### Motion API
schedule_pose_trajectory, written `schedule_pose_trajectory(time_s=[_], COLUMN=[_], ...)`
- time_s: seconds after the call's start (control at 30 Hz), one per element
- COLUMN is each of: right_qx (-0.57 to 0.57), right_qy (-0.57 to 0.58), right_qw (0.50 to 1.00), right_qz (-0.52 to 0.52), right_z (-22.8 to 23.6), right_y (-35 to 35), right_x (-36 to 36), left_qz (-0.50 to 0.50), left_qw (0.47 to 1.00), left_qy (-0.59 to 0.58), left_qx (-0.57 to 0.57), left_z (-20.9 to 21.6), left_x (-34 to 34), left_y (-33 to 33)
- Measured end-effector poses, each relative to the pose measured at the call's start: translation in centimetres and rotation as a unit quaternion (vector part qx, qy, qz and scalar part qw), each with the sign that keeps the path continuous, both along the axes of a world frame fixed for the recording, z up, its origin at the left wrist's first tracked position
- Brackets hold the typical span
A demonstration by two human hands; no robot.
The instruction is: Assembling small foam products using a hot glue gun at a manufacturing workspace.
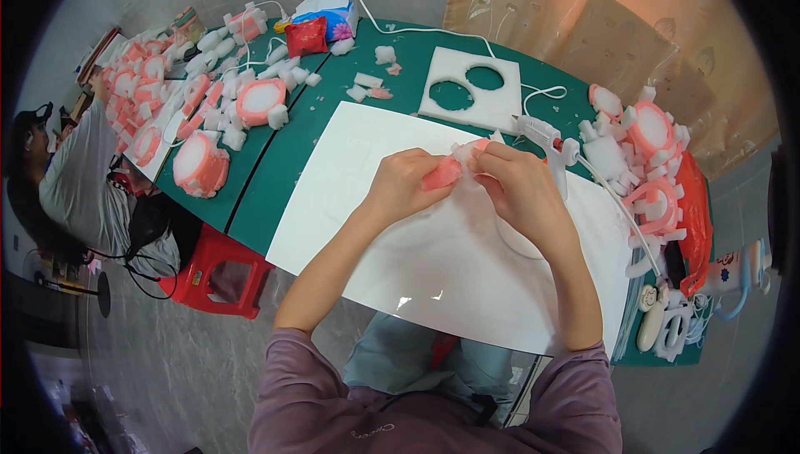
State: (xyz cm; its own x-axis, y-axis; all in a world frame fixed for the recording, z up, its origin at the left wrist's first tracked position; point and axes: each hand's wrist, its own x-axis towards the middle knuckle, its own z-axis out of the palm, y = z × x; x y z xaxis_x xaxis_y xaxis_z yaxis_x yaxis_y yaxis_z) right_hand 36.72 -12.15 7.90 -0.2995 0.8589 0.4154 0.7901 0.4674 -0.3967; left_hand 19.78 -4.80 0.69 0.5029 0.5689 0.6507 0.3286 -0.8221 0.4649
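Observation:
Above a white board [367, 170], my left hand [406, 183] is closed on a pink foam piece [442, 174]. My right hand [517, 183], close beside it, has its fingers closed on the other end, where whitish foam [463, 154] shows between the two hands. How the pink and white parts join is hidden by my fingers. Just beyond my right hand, a white glue gun [537, 130] stands on the board with its cord trailing right. A white foam sheet with two round holes [432, 105] lies past the board's far edge.
Pink and white foam assemblies [650, 133] pile up at the right, beside a red bag [696, 220]. More foam pieces [260, 102] crowd the left of the green table [283, 150]. A person [83, 179] sits far left near a red stool [218, 275]. A tissue pack [333, 16] stands at the back.

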Motion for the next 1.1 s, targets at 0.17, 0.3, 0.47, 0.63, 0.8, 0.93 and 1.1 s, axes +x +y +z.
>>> schedule_pose_trajectory(time_s=[0.17,0.3,0.47,0.63,0.8,0.93,1.1], right_qx=[0.022,0.012,0.033,0.028,0.027,0.007,0.016], right_qy=[0.020,0.034,0.035,0.026,0.011,0.004,0.015], right_qw=[0.999,0.999,0.999,0.999,1.000,1.000,1.000], right_qz=[-0.016,-0.011,-0.004,0.000,0.003,0.004,-0.004], right_z=[-0.11,-0.16,-0.58,-0.63,-0.97,-0.75,-0.79], right_y=[-0.02,0.13,0.46,0.26,0.42,0.28,0.16], right_x=[-0.15,0.02,-0.15,0.46,0.54,0.79,0.52], left_qz=[-0.004,-0.004,-0.005,-0.005,0.005,-0.006,0.002], left_qw=[1.000,1.000,1.000,1.000,1.000,1.000,1.000], left_qy=[-0.003,0.002,-0.001,-0.005,0.014,-0.003,0.012], left_qx=[0.006,0.004,-0.007,0.013,-0.005,0.005,-0.007], left_z=[0.07,0.23,0.47,0.30,0.17,0.11,0.26], left_x=[0.24,0.27,0.05,0.54,0.43,0.64,0.48], left_y=[-0.09,-0.08,-0.30,-0.48,-0.40,-0.49,-0.51])
